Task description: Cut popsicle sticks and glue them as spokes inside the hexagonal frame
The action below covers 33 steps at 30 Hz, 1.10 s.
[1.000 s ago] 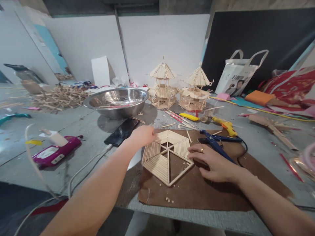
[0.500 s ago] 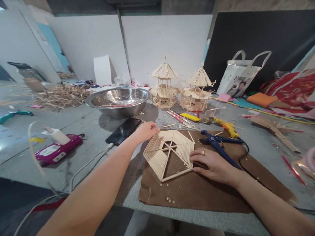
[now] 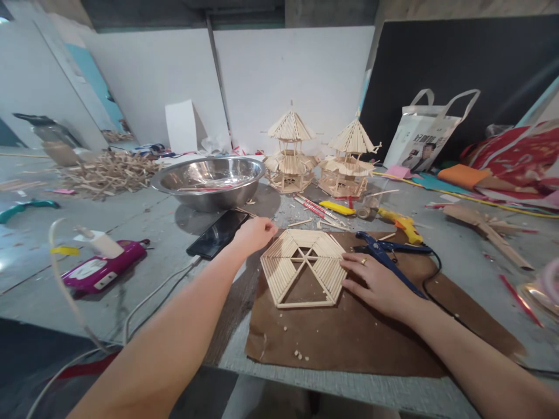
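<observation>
A hexagonal panel of thin wooden sticks (image 3: 283, 276) lies on a brown mat (image 3: 349, 343). Sticks fill most of its wedges; the front wedge has only its outline, with the mat showing through. At the panel's right edge my right hand (image 3: 378, 282), with a ring, has fingers and thumb closed on the rim. Beside the upper left corner is my left hand (image 3: 255, 234), its fingers curled together; whatever may be between them is hidden. Right of the panel, partly behind my right hand, lies a blue plier-like tool (image 3: 384, 256).
Two stick pagodas (image 3: 292, 154) stand behind the mat. A steel bowl (image 3: 209, 201), a phone (image 3: 218, 233) and a purple power strip (image 3: 102, 267) are to the left. A yellow glue gun (image 3: 402, 226) and yellow cutter (image 3: 337, 208) lie behind. Cables cross the left side.
The panel has turned clockwise, bringing its outlined wedge from the front right to the front. My right hand has shifted slightly up along the rim; my left hand stays near the upper left corner.
</observation>
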Tool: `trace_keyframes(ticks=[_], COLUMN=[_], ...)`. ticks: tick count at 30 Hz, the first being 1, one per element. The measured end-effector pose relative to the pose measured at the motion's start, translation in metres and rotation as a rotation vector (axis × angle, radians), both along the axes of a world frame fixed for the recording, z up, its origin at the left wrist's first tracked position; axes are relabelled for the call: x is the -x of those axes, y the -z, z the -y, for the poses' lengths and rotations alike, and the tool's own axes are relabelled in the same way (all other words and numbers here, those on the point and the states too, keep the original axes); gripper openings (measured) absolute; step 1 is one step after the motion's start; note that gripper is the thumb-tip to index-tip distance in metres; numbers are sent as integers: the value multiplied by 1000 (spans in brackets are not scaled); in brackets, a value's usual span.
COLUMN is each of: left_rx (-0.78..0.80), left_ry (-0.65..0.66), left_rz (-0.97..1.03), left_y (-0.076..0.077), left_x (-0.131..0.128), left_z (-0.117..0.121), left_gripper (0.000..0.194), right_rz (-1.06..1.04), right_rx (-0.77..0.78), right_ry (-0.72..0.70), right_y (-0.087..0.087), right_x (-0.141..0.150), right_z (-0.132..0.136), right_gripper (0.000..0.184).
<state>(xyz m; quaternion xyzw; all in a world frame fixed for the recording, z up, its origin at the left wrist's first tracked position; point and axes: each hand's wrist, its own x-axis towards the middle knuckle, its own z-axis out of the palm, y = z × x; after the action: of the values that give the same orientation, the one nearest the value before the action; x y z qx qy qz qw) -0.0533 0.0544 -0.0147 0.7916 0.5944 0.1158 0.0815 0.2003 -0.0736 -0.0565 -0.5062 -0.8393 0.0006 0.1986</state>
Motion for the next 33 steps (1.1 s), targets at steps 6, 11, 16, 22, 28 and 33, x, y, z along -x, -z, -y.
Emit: trace_keyframes(ticks=[6, 11, 16, 22, 28, 33], left_rx=[168, 364, 387, 319, 287, 287], left_ry=[82, 10, -9, -11, -29, -14], left_rz=[-90, 177, 280, 273, 262, 230], left_y=[-2, -3, -1, 0, 2, 5], left_x=[-5, -6, -4, -4, -2, -3], left_z=[9, 10, 8, 6, 3, 4], left_gripper=[27, 27, 25, 26, 27, 30], right_rz=[-28, -105, -200, -415, -486, -474], right_rx=[61, 82, 136, 313, 354, 308], right_ry=[-1, -3, 54, 192, 225, 224], right_y=[-2, -5, -9, -17, -16, -14], right_x=[-1, -2, -2, -4, -6, -8], right_z=[1, 1, 1, 2, 2, 0], right_gripper=[33, 27, 25, 26, 25, 24])
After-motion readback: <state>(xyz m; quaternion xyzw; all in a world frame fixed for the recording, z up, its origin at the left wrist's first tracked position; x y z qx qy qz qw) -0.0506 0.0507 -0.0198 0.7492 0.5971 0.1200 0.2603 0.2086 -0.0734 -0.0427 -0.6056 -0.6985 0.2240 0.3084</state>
